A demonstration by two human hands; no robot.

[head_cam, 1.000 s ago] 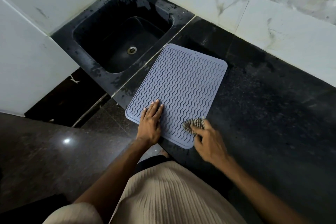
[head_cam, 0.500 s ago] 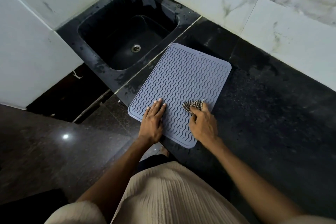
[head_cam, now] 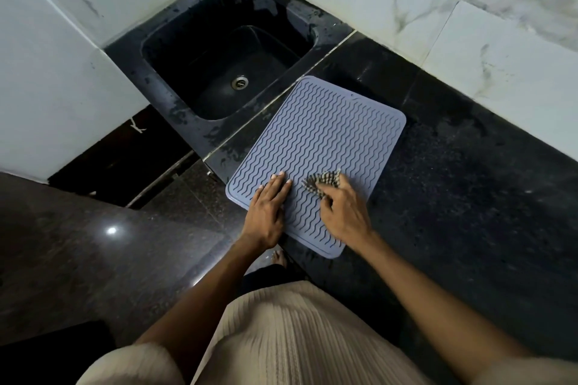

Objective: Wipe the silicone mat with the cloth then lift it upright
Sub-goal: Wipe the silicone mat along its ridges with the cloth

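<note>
Mat (head_cam: 316, 147): grey-blue, wavy ribs, lying flat on the black counter (head_cam: 469, 197), just right of the sink (head_cam: 219, 72). Its near left corner is overhanging the counter's front edge.

Your left hand (head_cam: 266, 212) is lying palm down on the mat's near left part, fingers (head_cam: 278, 184) straight, together and released, gripping nothing, tips pointing toward the wall.

Your right hand (head_cam: 344, 212) is resting on the mat's near middle, fingers curled and clenching the cloth (head_cam: 322, 183). The cloth, striped dark and light, is sticking out past the fingertips and touching the ribs. It is sitting just right of your left fingertips, a narrow strip of bare mat between them.
</note>
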